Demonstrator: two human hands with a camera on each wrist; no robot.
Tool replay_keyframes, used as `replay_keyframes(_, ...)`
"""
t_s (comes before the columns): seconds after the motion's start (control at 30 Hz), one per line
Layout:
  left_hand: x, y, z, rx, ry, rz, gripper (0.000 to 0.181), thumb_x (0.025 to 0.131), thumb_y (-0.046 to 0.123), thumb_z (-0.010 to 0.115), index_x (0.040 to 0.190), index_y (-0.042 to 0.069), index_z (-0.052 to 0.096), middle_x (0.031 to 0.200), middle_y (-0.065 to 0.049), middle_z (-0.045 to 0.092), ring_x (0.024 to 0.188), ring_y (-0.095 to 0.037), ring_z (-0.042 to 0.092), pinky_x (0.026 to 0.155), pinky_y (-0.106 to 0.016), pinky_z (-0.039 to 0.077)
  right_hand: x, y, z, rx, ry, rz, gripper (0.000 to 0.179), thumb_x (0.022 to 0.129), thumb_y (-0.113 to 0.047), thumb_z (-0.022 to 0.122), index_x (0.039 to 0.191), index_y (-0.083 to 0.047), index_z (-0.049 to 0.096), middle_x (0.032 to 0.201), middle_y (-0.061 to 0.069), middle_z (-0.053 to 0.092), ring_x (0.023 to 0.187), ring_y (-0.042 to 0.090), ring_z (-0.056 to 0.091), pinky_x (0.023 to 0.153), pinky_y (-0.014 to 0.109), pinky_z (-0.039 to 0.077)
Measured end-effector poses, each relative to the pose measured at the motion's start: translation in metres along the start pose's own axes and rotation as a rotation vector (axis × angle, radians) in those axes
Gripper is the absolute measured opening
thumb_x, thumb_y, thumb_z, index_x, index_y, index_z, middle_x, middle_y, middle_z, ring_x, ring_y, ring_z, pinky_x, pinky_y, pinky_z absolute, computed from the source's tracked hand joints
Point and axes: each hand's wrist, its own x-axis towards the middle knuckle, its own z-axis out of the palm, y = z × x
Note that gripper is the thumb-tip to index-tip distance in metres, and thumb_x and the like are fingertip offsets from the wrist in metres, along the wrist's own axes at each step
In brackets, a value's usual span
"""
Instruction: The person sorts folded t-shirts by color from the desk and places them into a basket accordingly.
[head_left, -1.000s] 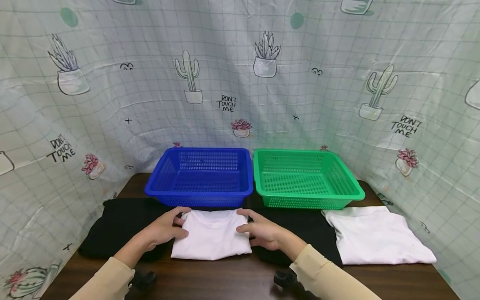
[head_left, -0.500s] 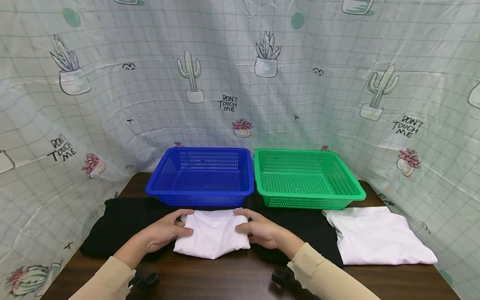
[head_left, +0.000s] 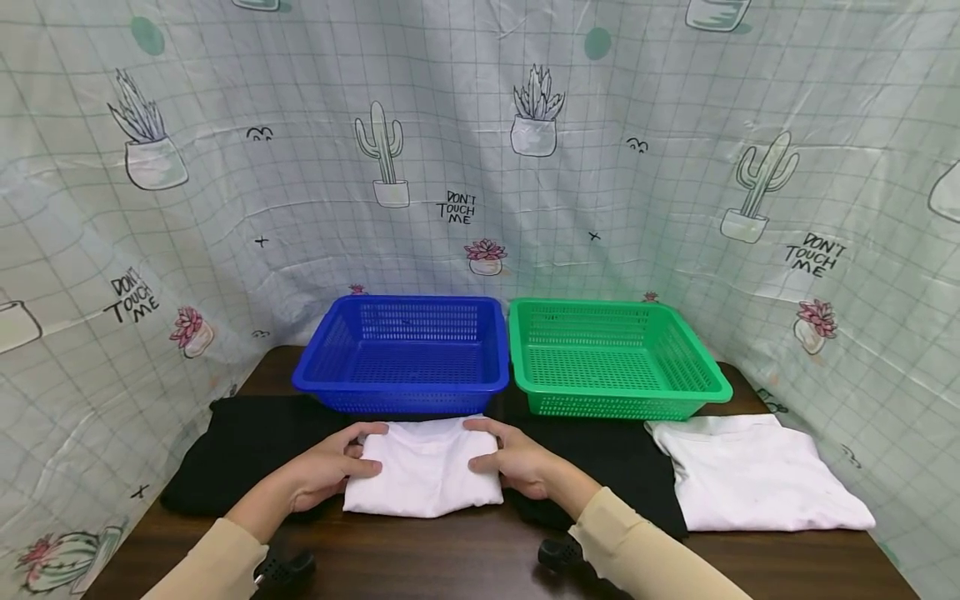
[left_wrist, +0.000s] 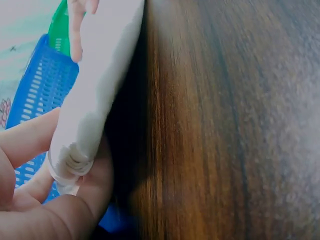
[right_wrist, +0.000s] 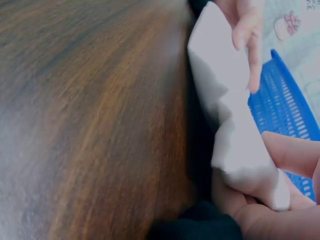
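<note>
A folded white T-shirt, its neckline faintly visible, sits at the middle of the row of garments. My left hand grips its left edge, and my right hand grips the right edge. Seen from the left wrist, the thumb lies on one face of the folded T-shirt and fingers wrap the other, with the stacked layers showing at the end. The right wrist view has the T-shirt pinched likewise between thumb and fingers, its near side creased. Dark cloth lies close beneath; some fingertips are hidden behind the shirt.
Behind stand a blue basket and a green basket, both without contents. Black folded garments lie left and right. Another white folded garment is at the far right. The brown table runs along the front.
My hands have closed in on the T-shirt's sides, the right moving slightly left. The shirt's front edge bent to a point midway, then flattened somewhat.
</note>
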Motion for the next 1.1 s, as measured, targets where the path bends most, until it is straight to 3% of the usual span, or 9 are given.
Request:
replay_keyframes(0.13,-0.007,0.003,-0.001,-0.004,-0.027,0.027,0.073,0.102,0.007,0.070,0.163,0.005,0.032,0.153,-0.027,0.044,0.125,-0.030,0.055,0.102,-0.043,0.054,-0.004,0.000,-0.001,-0.014,-0.019,-0.020,0.073,0.096,0.008,0.067,0.162,-0.008,0.041,0.142,0.021,0.056,0.113,0.027,0.065,0.090,0.047,0.060)
replay_keyframes(0.27,-0.018,0.016,-0.002,-0.006,-0.040,0.060,0.075,0.102,0.011,0.071,0.165,0.007,0.030,0.154,-0.026,0.043,0.123,-0.029,0.058,0.099,-0.041,0.056,-0.014,-0.008,0.000,-0.004,-0.042,-0.052,0.073,0.097,0.006,0.068,0.163,-0.009,0.040,0.142,0.020,0.056,0.112,0.026,0.066,0.088,0.045,0.061)
replay_keyframes(0.5,-0.050,0.056,-0.009,-0.008,-0.062,0.139,0.078,0.106,0.017,0.067,0.169,0.012,0.022,0.158,-0.028,0.036,0.120,-0.031,0.063,0.096,-0.042,0.058,-0.040,-0.047,0.006,0.012,-0.098,-0.115,0.073,0.101,-0.001,0.069,0.165,-0.012,0.036,0.144,0.021,0.057,0.115,0.028,0.067,0.094,0.047,0.061)
replay_keyframes(0.63,-0.059,0.083,-0.016,-0.002,-0.052,0.189,0.076,0.107,0.015,0.066,0.169,0.015,0.022,0.162,-0.025,0.031,0.118,-0.031,0.065,0.095,-0.043,0.060,-0.048,-0.078,0.007,0.008,-0.087,-0.148,0.074,0.102,-0.003,0.069,0.166,-0.016,0.035,0.148,0.021,0.054,0.118,0.028,0.066,0.096,0.049,0.060)
replay_keyframes(0.8,-0.047,0.114,-0.034,0.014,-0.014,0.248,0.074,0.107,0.012,0.065,0.169,0.019,0.024,0.162,-0.021,0.030,0.119,-0.027,0.065,0.095,-0.041,0.060,-0.036,-0.117,0.006,-0.011,-0.042,-0.191,0.074,0.102,-0.002,0.068,0.166,-0.023,0.036,0.152,0.018,0.054,0.122,0.027,0.066,0.095,0.048,0.061)
replay_keyframes(1.1,0.005,0.152,-0.070,0.067,0.084,0.258,0.079,0.107,0.015,0.067,0.171,0.027,0.023,0.166,-0.018,0.028,0.126,-0.025,0.057,0.093,-0.032,0.057,0.023,-0.165,-0.010,-0.062,0.044,-0.231,0.073,0.104,0.002,0.064,0.166,-0.026,0.038,0.157,0.012,0.048,0.125,0.029,0.060,0.091,0.041,0.059)
